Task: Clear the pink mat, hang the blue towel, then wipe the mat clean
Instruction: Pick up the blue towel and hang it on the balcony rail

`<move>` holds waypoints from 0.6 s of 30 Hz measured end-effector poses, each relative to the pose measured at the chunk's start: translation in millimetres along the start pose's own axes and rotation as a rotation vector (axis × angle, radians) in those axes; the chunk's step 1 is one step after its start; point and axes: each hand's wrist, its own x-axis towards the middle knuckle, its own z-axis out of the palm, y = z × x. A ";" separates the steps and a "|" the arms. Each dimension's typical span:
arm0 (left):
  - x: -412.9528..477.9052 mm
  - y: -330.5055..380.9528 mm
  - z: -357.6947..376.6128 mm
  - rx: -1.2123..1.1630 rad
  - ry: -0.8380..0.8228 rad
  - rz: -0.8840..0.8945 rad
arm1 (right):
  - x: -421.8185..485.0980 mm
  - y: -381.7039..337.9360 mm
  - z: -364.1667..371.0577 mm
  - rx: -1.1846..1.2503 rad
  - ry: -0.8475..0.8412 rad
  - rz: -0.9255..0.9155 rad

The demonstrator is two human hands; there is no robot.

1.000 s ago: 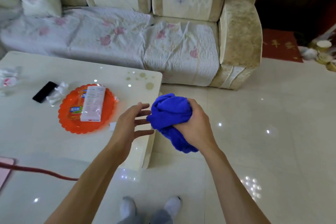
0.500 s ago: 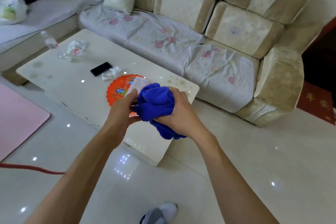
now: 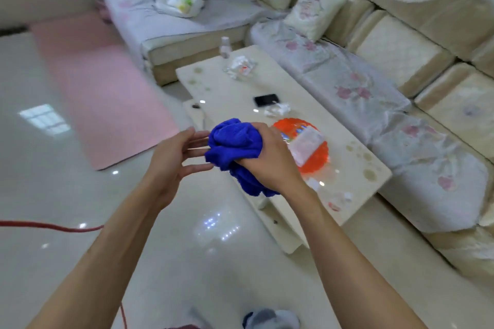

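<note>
Blue towel (image 3: 235, 141) bunched in the right hand (image 3: 270, 160), head view.
The right hand's fingers curled tightly over the balled towel, whose tail hung below the wrist, in the air over the near edge of the coffee table (image 3: 230, 93). The left hand (image 3: 171, 165) was spread, its straight fingers (image 3: 197, 139) just at the towel's side, holding nothing. The pink mat (image 3: 101, 88) lay well apart on the floor, left.

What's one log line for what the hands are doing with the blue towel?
right hand: grips bunched blue towel | left hand: open, fingertips at towel | pink mat: on floor, far left
</note>
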 end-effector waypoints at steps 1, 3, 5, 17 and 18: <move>-1.9 6.2 -22.3 -0.008 0.030 0.011 | 9.1 -14.6 19.0 -0.017 -0.033 -0.021; -5.2 17.3 -62.4 -0.025 0.094 0.030 | 21.0 -47.2 52.3 -0.031 -0.075 -0.075; -7.0 26.7 -98.1 -0.045 0.152 0.050 | 27.4 -80.4 78.4 -0.022 -0.104 -0.125; 27.9 59.2 -249.1 -0.001 0.578 0.102 | 136.3 -207.8 198.1 -0.043 -0.383 -0.420; 34.5 61.9 -259.8 0.018 0.648 0.090 | 151.1 -219.3 207.0 -0.045 -0.409 -0.445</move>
